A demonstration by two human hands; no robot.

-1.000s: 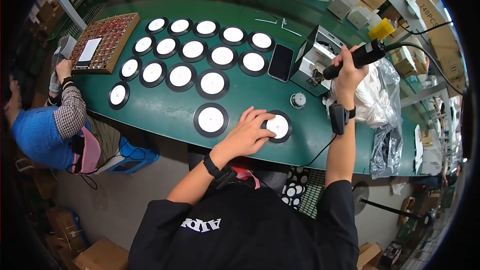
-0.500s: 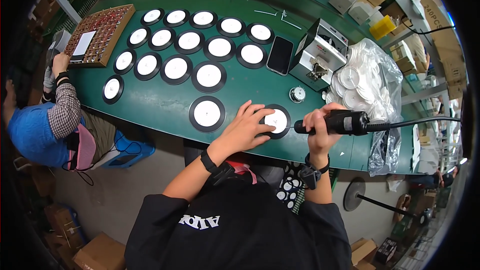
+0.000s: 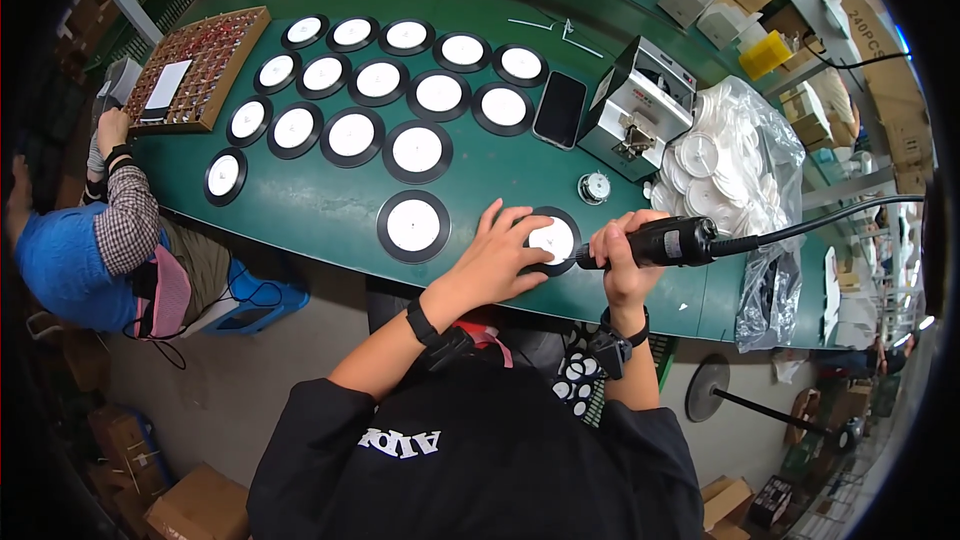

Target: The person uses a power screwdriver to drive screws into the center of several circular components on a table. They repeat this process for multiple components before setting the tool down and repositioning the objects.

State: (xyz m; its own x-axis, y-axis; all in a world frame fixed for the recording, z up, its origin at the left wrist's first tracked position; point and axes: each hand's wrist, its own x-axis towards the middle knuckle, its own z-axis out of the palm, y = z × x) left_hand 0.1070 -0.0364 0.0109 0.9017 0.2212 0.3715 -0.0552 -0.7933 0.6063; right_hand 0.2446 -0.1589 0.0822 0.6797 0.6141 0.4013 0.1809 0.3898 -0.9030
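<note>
My left hand (image 3: 497, 258) rests spread over the near edge of the green table, its fingertips on a black-rimmed disc (image 3: 561, 237) with a white centre. In my right hand (image 3: 628, 265) is a black electric screwdriver (image 3: 676, 242), lying almost level. Its tip end points left and meets the right rim of that disc; the bit itself is too small to make out. Just left of my left hand lies another black-and-white disc (image 3: 413, 226). A small round metal-and-white part (image 3: 594, 188) sits beyond the screwdriver.
Several more discs (image 3: 380, 82) stand in rows farther back. A phone (image 3: 560, 110) lies beside a grey metal machine (image 3: 640, 110). White plastic discs (image 3: 703, 162) are heaped in a clear bag at the right. At the left, a co-worker (image 3: 75, 250) reaches towards a divided box (image 3: 205, 65).
My right hand has brought the screwdriver slightly left, up to the disc's rim, and its cable now curves higher. My left hand stays nearly in place. The co-worker's hand has shifted a little.
</note>
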